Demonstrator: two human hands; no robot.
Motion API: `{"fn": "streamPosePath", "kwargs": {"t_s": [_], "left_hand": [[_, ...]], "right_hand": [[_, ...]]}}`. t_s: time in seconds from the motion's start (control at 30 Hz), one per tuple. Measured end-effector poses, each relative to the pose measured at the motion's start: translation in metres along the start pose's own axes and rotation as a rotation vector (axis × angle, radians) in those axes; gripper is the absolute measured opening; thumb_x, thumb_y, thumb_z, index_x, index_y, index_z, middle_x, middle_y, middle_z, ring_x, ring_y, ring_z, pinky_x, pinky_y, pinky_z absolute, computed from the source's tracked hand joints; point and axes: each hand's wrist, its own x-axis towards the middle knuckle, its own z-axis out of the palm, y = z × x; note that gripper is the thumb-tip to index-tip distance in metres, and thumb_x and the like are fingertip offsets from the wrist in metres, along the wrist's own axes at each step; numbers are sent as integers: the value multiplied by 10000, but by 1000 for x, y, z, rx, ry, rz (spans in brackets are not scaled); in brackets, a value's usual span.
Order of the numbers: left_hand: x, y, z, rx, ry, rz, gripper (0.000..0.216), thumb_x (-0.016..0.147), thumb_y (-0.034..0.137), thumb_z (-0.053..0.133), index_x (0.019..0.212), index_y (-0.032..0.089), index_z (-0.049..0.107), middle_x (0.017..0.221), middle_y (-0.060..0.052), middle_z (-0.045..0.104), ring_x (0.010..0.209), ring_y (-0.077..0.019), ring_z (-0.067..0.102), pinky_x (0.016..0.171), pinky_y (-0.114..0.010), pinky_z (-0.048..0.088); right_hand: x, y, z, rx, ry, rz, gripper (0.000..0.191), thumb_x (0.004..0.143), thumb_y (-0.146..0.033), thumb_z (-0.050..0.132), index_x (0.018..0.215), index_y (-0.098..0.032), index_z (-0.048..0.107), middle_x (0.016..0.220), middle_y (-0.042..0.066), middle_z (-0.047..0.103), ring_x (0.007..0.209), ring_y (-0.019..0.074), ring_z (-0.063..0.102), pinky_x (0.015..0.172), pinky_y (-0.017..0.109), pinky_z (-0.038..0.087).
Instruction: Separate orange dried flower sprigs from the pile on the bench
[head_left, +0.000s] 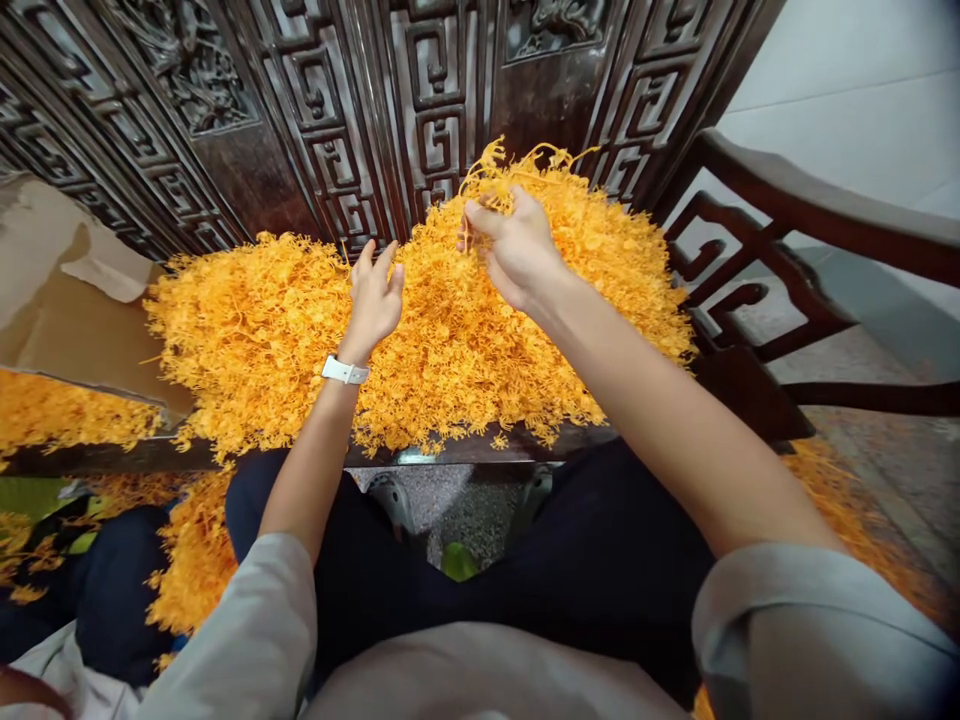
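A big heap of orange-yellow stringy pieces with small flower-like ends covers the seat of a dark wooden bench; I cannot make out their exact kind. Over the left-middle of the heap is my left hand, its fingers apart and nothing visible in them. A white band circles that wrist. My right hand is raised at the heap's upper right, thumb and fingers bent around a few orange strands that stick up past the fingertips. Part of its grip is hidden by the back of the hand.
A carved dark wooden backrest rises behind the heap, and an openwork armrest bounds the right. At left stands a torn cardboard box. More orange pieces lie on the floor. Another person's dark-clothed knee is at lower left.
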Motion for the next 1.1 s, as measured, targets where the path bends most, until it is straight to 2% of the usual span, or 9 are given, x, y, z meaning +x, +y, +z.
{"fn": "streamPosePath", "kwargs": {"t_s": [0.13,0.27,0.4,0.5,0.6,0.67,0.83,0.93,1.1], "left_hand": [[-8,38,15,-282,-119,-17,401,934,615,683,1063,241,746,1110,-113,722,1098,-246,673,976,-385,529],[-15,59,24,-411,-168,-69,331,828,497,855,973,245,698,831,-28,686,798,-164,661,713,-280,504],[-13,56,17,-441,-236,-63,273,884,483,798,859,226,709,729,-24,672,685,-142,638,672,-287,510],[-8,51,7,-502,-156,-120,233,913,455,767,856,235,716,733,-25,671,683,-141,632,683,-295,528],[-2,50,-3,-589,-86,-198,236,944,428,722,804,242,682,716,-20,626,670,-141,614,687,-301,531],[0,52,-10,-602,-144,-250,305,956,464,684,759,230,671,756,-42,646,714,-149,643,688,-299,532],[-3,63,-17,-480,-325,-339,556,968,696,520,816,210,743,780,-79,704,829,-170,711,729,-281,555],[-6,66,-11,-485,-303,-325,482,918,671,647,868,201,743,770,-59,700,777,-150,711,712,-270,556],[-8,65,-7,-600,-231,-280,283,892,471,783,880,197,712,795,-22,692,674,-94,673,682,-247,546]], "right_hand": [[-13,5,15,-8,-38,4,296,1004,-450,663,1115,-245,481,1109,45,620,1050,185,668,930,418,615],[-23,4,24,-52,-97,0,290,1010,-478,644,1107,-237,515,1132,54,628,1093,192,656,924,397,613],[-20,-6,12,-57,-127,30,348,964,-543,697,1027,-248,523,976,25,629,866,162,631,711,303,596],[-13,-13,-2,-52,-135,71,385,934,-554,736,943,-246,504,844,-2,570,663,118,526,571,263,509],[-11,-20,-10,-83,-165,77,391,907,-513,781,885,-239,504,787,-12,528,617,105,461,540,263,470],[-14,-26,-10,-108,-201,69,342,898,-455,794,873,-234,534,791,-3,536,637,116,468,550,271,474],[-27,-38,0,-238,-415,44,79,907,-275,699,915,-220,643,878,30,616,746,153,541,678,320,517],[-29,-40,3,-386,-540,-79,79,924,-239,634,982,-213,682,1013,51,676,929,207,608,870,405,545],[-23,-42,-4,-626,-431,-395,195,972,-381,644,1095,-239,696,1156,85,674,1221,310,572,1151,570,418]]}}
